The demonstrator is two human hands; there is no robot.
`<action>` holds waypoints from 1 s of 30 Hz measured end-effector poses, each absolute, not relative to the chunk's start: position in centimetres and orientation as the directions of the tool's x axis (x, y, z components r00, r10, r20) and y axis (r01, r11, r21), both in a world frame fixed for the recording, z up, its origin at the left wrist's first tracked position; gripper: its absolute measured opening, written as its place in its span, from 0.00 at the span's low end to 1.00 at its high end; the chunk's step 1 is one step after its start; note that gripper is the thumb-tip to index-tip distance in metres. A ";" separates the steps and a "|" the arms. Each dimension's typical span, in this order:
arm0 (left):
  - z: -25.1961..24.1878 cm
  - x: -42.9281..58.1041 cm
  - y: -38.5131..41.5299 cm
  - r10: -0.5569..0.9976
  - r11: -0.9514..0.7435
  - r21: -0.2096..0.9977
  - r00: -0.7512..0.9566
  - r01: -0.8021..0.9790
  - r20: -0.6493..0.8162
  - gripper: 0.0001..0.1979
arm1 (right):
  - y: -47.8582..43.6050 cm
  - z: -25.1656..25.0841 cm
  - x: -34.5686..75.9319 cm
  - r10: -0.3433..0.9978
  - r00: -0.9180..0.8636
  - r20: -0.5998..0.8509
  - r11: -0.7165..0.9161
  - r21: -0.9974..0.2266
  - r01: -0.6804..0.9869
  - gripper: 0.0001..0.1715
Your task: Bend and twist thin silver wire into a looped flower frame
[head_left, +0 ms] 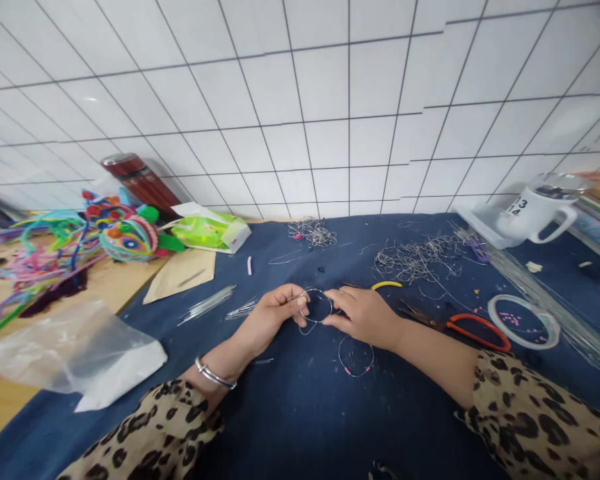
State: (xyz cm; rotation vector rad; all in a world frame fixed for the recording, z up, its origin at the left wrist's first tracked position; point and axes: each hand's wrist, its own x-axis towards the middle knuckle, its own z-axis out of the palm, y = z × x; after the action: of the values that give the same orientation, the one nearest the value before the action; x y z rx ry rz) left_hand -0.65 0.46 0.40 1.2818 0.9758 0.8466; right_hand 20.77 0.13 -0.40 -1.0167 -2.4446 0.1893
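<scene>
My left hand (275,312) and my right hand (363,315) meet over the dark blue cloth (290,413), each pinching one side of a thin wire ring (316,308) held between them. The fingers of both hands are closed on the wire. A second wire loop with a few pink beads (356,360) lies on the cloth just below my right hand. A silver bangle (214,375) sits on my left wrist. Both sleeves are leopard print.
Orange-handled scissors (473,329) and a tape roll (524,321) lie to the right. Tangled wire scraps (415,259), a white mug (537,210), straight wires (207,305), a yellow piece (386,285), a clear plastic bag (75,353), coloured pipe cleaners (55,250), and a green packet (210,230) surround them.
</scene>
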 end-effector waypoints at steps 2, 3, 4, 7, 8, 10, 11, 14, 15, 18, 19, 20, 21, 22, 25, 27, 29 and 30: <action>0.4 -0.7 0.5 0.920 0.120 0.993 0.375 0.008 -0.114 0.08 | 0.1 -0.4 20.8 0.688 -0.619 0.379 0.722 -0.272 0.636 0.26; 0.4 -0.7 0.6 0.919 0.124 0.992 0.378 -0.001 -0.115 0.08 | 0.1 -0.4 20.8 0.684 -0.624 0.378 0.725 -0.259 0.638 0.27; 0.4 -0.8 0.6 0.916 0.129 0.992 0.384 -0.008 -0.116 0.08 | 0.1 -0.4 20.8 0.681 -0.627 0.378 0.726 -0.244 0.643 0.26; 0.4 -0.9 0.7 0.907 0.133 0.991 0.406 -0.014 -0.116 0.08 | 0.1 -0.6 20.7 0.683 -0.635 0.360 0.719 -0.180 0.671 0.26; 0.4 -0.9 0.8 0.903 0.131 0.991 0.414 -0.011 -0.115 0.08 | 0.1 -0.7 20.7 0.684 -0.639 0.353 0.716 -0.157 0.680 0.26; 0.4 -1.0 0.9 0.899 0.124 0.992 0.424 -0.004 -0.111 0.08 | 0.1 -0.9 20.7 0.680 -0.645 0.349 0.715 -0.118 0.689 0.26; 0.4 -1.0 0.9 0.898 0.121 0.993 0.426 -0.002 -0.108 0.08 | 0.1 -1.0 20.7 0.677 -0.646 0.353 0.715 -0.104 0.692 0.26; 0.5 -1.0 1.0 0.896 0.115 0.993 0.432 -0.009 -0.100 0.08 | 0.1 -1.0 20.7 0.669 -0.649 0.362 0.716 -0.081 0.693 0.23; 0.4 -1.1 1.0 0.896 0.114 0.993 0.434 -0.013 -0.097 0.08 | 0.1 -1.0 20.7 0.666 -0.651 0.364 0.718 -0.078 0.691 0.23; 0.4 -1.1 0.9 0.895 0.114 0.993 0.437 -0.034 -0.087 0.09 | 0.0 -0.8 20.6 0.658 -0.654 0.373 0.725 -0.080 0.684 0.23; 0.4 -1.1 0.9 0.895 0.116 0.992 0.437 -0.043 -0.085 0.09 | 0.0 -0.8 20.6 0.657 -0.653 0.378 0.726 -0.083 0.682 0.23; 0.3 -1.2 0.9 0.895 0.118 0.992 0.437 -0.052 -0.084 0.09 | 0.0 -0.8 20.6 0.656 -0.649 0.385 0.726 -0.087 0.682 0.22; 0.3 -1.2 1.0 0.895 0.120 0.991 0.438 -0.061 -0.082 0.09 | 0.0 -0.9 20.6 0.656 -0.645 0.393 0.726 -0.093 0.682 0.22; 0.2 -1.2 1.0 0.895 0.121 0.990 0.439 -0.069 -0.079 0.10 | 0.0 -0.9 20.5 0.657 -0.639 0.401 0.724 -0.098 0.683 0.21; 0.1 -1.3 1.1 0.895 0.126 0.988 0.441 -0.090 -0.074 0.11 | -0.1 -0.9 20.5 0.658 -0.631 0.411 0.723 -0.113 0.681 0.20; 0.0 -1.4 1.1 0.895 0.129 0.987 0.440 -0.095 -0.074 0.11 | -0.1 -0.9 20.5 0.658 -0.629 0.413 0.724 -0.118 0.680 0.19; 0.0 -1.4 1.1 0.900 0.121 0.989 0.429 -0.090 -0.072 0.11 | -0.1 -0.8 20.5 0.665 -0.624 0.412 0.719 -0.128 0.683 0.19; 0.0 -1.3 1.0 0.905 0.114 0.990 0.420 -0.085 -0.068 0.11 | -0.1 -0.8 20.5 0.669 -0.619 0.412 0.717 -0.136 0.684 0.19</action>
State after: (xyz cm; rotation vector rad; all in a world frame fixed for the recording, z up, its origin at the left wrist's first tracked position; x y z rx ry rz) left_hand -1.31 1.02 0.03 1.2375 0.8589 0.8751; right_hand 20.48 -0.14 -0.82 -1.0388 -2.4848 -0.0470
